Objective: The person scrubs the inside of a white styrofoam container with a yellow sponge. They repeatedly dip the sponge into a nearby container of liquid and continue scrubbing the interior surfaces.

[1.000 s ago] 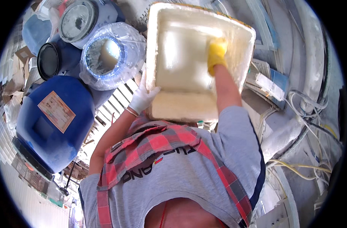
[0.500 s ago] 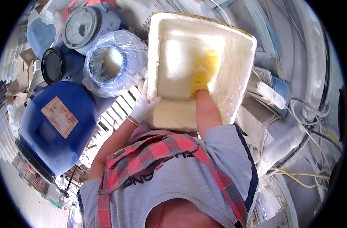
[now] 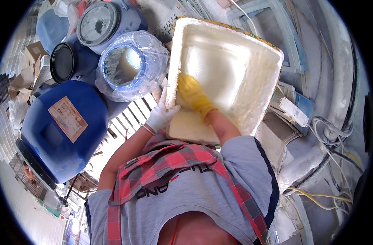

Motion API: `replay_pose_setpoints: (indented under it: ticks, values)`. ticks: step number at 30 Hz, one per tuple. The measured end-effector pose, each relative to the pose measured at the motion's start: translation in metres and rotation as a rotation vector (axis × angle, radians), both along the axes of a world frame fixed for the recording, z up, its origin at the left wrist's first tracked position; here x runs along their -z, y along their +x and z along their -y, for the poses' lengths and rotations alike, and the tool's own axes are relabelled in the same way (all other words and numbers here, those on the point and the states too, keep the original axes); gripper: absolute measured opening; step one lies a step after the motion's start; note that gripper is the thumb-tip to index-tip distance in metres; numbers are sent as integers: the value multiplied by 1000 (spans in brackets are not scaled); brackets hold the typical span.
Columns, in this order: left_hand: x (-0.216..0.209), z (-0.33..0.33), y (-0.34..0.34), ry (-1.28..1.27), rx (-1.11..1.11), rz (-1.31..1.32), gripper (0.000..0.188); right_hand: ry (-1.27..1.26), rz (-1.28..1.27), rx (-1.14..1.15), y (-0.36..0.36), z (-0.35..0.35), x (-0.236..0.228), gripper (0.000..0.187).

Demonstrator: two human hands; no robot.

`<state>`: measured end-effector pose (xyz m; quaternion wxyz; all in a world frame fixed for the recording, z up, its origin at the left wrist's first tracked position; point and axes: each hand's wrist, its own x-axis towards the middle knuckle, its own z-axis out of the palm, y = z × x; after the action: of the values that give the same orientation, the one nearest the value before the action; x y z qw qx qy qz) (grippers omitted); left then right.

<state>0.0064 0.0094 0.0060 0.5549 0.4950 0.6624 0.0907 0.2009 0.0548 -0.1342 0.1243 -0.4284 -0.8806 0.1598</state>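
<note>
A large white foam box [image 3: 266, 75] stands open in front of me, with a shiny, wet-looking bottom. My left hand [image 3: 160, 115], in a thin white glove, grips the box's left wall near the close corner, the thumb lying over the rim. Inside the box is my right hand [image 3: 193, 94], wearing a yellow rubber glove. Its fingers look stretched out and rest against the inner side of the left wall, near the bottom. No object shows in that hand, though its palm side is hidden.
To the left stand a clear-plastic-wrapped drum [image 3: 123, 67] with an open mouth, a blue drum [image 3: 63, 130] with a label, a black-lidded drum [image 3: 63, 62] and a grey-lidded drum [image 3: 98, 24]. Cables [image 3: 331, 126] and a white power strip [image 3: 293, 111] lie to the right.
My right hand has swept left across the box, from its right middle to the left inner wall. The left hand keeps its hold; the whole view has shifted slightly.
</note>
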Motion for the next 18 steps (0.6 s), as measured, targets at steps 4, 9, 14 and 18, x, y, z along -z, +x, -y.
replay_pose_setpoints:
  ticks: [4, 9, 14, 18]
  values:
    - [9, 4, -6, 11, 19, -4, 96, -261, 115, 8, 62, -44, -42, 47]
    - [7, 0, 0, 9, 12, 14, 96, 220, 334, 653, 52, -109, 16, 52]
    - [2, -1, -5, -7, -22, 43, 96, 60, 276, 197, 0, -75, 32, 46]
    - [11, 5, -4, 6, -16, 34, 95, -32, 118, 241, 7, -110, 24, 49]
